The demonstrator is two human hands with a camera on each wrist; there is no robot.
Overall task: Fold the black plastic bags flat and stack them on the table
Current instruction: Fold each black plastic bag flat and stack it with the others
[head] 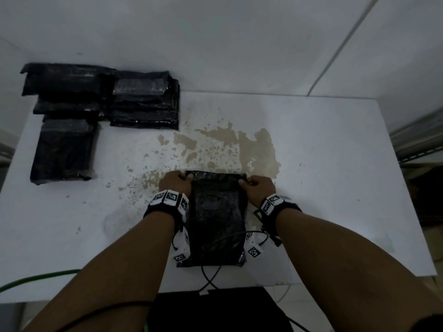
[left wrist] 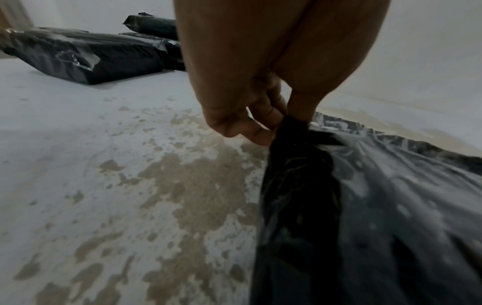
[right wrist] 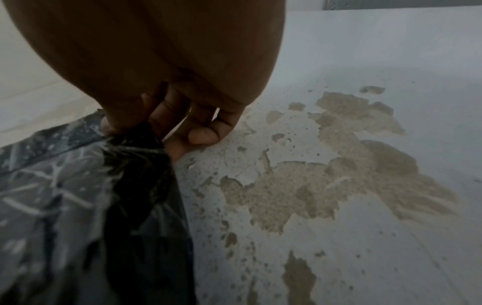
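A black plastic bag (head: 217, 216) lies lengthwise on the white table (head: 323, 188) in front of me, its far edge between my hands. My left hand (head: 176, 184) pinches the bag's far left corner between thumb and fingers. In the left wrist view the left hand (left wrist: 263, 125) holds bunched plastic of the bag (left wrist: 365, 216). My right hand (head: 259, 188) pinches the far right corner. The right wrist view shows the right hand (right wrist: 156, 128) gripping the bag (right wrist: 78, 206) with the outer fingers curled beside it. Folded black bags (head: 100, 104) lie stacked at the table's far left.
A brown patch of worn paint (head: 227, 149) spreads over the table beyond the bag. Black cables (head: 211, 276) cross the bag's near end and drop over the front edge. A green cable (head: 36, 279) runs at the lower left. A white wall (head: 215, 32) rises behind the table.
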